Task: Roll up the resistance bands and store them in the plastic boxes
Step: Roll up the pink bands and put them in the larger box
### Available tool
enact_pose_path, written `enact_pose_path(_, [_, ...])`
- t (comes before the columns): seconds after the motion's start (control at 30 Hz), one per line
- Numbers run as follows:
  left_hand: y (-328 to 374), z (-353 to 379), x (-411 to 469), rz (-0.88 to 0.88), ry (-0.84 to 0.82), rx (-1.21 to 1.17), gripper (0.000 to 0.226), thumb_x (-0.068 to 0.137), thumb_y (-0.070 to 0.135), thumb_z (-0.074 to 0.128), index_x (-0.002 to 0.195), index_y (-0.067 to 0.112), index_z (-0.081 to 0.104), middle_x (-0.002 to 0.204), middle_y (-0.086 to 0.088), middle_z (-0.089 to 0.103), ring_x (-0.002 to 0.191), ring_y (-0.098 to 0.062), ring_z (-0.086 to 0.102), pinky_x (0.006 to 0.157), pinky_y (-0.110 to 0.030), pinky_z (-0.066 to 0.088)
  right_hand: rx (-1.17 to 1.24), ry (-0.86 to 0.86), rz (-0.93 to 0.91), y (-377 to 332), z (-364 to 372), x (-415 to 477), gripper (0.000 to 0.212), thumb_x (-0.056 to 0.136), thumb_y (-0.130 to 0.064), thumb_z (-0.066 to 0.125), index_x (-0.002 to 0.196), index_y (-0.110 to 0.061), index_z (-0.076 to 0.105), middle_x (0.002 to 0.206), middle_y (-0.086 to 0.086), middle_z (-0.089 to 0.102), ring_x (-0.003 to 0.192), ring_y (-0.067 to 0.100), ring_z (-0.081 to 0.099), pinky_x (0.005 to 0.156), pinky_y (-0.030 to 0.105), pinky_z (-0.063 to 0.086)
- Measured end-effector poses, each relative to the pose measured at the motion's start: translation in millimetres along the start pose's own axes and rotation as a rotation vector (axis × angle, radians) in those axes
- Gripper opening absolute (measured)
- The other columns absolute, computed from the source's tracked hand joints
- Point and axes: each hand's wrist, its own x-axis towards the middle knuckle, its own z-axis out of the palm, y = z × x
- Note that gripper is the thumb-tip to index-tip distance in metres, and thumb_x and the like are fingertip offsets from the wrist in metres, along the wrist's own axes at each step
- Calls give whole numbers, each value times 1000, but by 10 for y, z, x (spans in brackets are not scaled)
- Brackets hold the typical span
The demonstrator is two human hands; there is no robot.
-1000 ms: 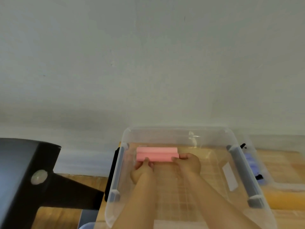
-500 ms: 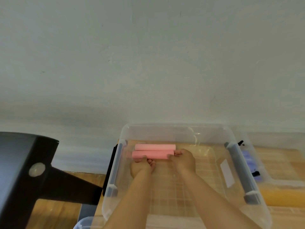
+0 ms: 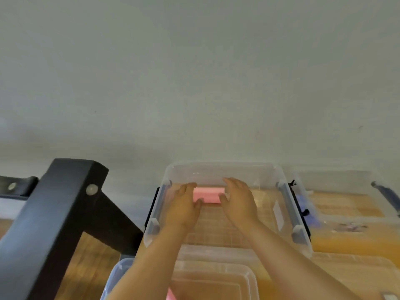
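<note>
A clear plastic box (image 3: 285, 215) with grey-blue latches stands on the wooden table, close to the wall. Inside it, near the back wall, lie pink rolled resistance bands (image 3: 207, 194), side by side. My left hand (image 3: 184, 204) lies over their left end with fingers stretched toward the back and the thumb against the near side. My right hand (image 3: 238, 200) covers the right end in the same way. The ends of the rolls are hidden under my hands.
A second clear box (image 3: 346, 187) stands to the right, with something purple (image 3: 303, 202) at its left wall. Another clear box or lid (image 3: 216, 278) lies in front, with a pink bit (image 3: 171, 295) at the bottom edge. A black frame (image 3: 54, 213) stands left.
My hands held one pink roll with curled fingers beside the other roll. Now both hands lie stretched over the ends of the two rolls, farther toward the box's back wall.
</note>
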Motion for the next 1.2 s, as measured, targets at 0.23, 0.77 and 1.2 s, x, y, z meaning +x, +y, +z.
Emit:
enact_pose_path(0.23, [135, -206, -531, 298, 210, 285, 61, 92, 51, 31, 140, 15, 44, 148, -7, 42, 136, -27, 38, 111, -39, 27, -245, 166, -344, -154, -349, -329, 44, 80, -20, 71, 122, -10, 62, 123, 9, 63, 120, 30, 56, 103, 41, 39])
enact_pose_path(0.77, [187, 10, -1825, 495, 402, 497, 73, 88, 59, 11, 143, 21, 40, 146, -1, 44, 136, -23, 38, 112, -40, 28, -281, 266, -595, -56, -571, -1787, 42, 99, -31, 44, 139, -17, 48, 144, 1, 46, 137, 18, 35, 113, 30, 18])
enact_pose_path(1.2, [173, 391, -3586, 445, 265, 431, 67, 90, 60, 17, 146, 27, 32, 148, 4, 39, 135, -19, 36, 109, -36, 28, -244, 181, -538, 224, -596, -3566, 41, 99, -30, 45, 138, -18, 48, 141, -3, 50, 133, 15, 39, 108, 29, 26])
